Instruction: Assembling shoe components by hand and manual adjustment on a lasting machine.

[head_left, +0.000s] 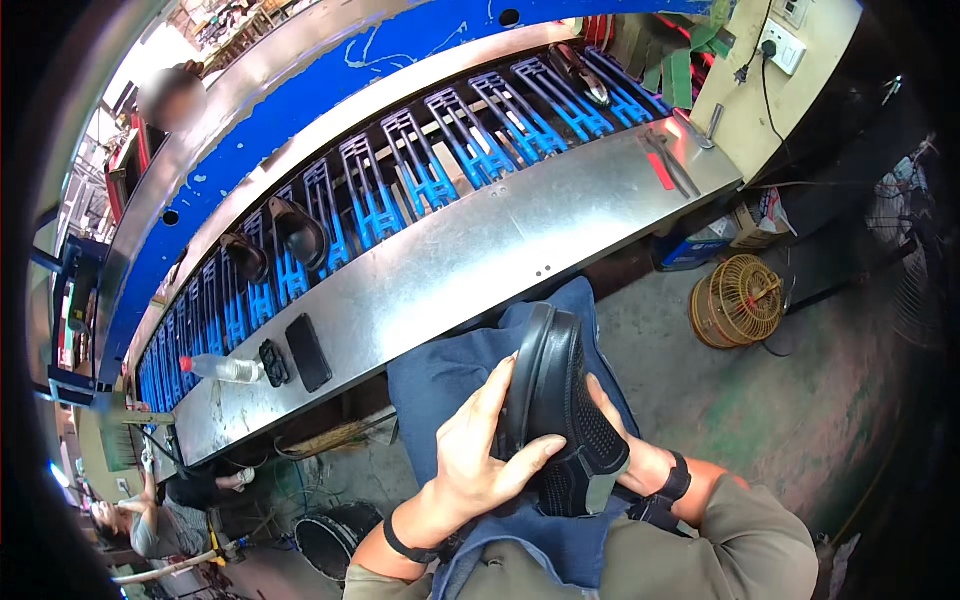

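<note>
A black shoe with a perforated upper and a thick sole (560,400) is held on its side over my lap, toe pointing away from me. My left hand (483,440) grips it from the left, fingers along the sole and thumb across the upper near the heel. On the other side my right hand (640,452) clasps the shoe; most of its fingers are hidden behind it. Dark blue cloth (420,390) covers my lap under the shoe.
Ahead runs a metal ledge (450,260) with a phone (308,353), a clear bottle (225,369) and pliers (675,165). Behind it a conveyor of blue racks (415,170) carries dark shoes (298,235). A wicker basket (738,300) and a black bucket (335,540) stand on the floor. Another person (170,520) sits at left.
</note>
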Available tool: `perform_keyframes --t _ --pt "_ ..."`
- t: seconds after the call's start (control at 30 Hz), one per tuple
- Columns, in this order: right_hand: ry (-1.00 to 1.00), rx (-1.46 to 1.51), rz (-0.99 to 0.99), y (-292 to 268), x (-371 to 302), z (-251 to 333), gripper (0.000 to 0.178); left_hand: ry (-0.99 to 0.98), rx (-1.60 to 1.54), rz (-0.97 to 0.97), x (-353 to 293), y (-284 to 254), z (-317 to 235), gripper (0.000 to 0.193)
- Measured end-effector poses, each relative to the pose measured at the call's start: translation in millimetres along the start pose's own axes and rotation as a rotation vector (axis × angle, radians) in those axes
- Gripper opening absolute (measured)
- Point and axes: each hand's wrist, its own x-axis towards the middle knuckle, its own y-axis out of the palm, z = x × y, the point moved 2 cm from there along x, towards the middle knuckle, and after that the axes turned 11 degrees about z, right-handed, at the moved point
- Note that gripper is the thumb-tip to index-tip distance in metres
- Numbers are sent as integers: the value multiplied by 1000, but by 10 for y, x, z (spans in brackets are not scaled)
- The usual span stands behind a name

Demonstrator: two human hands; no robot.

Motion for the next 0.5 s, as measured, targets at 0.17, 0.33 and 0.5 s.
perform_keyframes --t 0.17,0.33,0.5 --pt "8 164 28 -133 -3 -68 70 -82 52 139 25 -114 83 83" --pt "13 254 33 -96 15 -80 76 -24 8 153 105 -167 164 70" --pt "20 164 326 -118 73 -49 84 -82 -184 199 52 -284 218 62"
